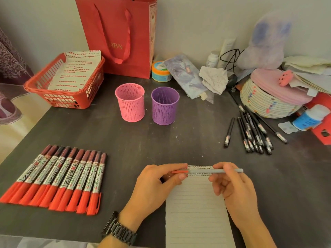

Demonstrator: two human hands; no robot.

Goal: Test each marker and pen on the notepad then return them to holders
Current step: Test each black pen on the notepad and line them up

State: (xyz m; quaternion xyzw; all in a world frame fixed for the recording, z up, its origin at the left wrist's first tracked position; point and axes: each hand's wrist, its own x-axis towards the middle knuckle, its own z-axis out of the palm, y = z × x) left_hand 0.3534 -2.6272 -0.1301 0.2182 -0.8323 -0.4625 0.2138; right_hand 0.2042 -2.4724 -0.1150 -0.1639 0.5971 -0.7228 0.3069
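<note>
A lined notepad (195,208) lies at the table's front edge. Over its top end I hold a thin grey pen (202,170) level. My left hand (157,183) pinches its red cap end and my right hand (231,183) grips the barrel. Several red-capped markers (57,178) lie in a row at the left. Several black pens (254,133) lie loose at the right. A pink holder (130,104) and a purple holder (165,105) stand side by side behind the pad; neither shows anything inside.
A red basket (66,81) holding marked paper sits at the back left, a red gift bag (120,33) behind the holders. Clutter fills the back right: a woven basket (268,102), a small jar (160,71), bottles, papers, a cable.
</note>
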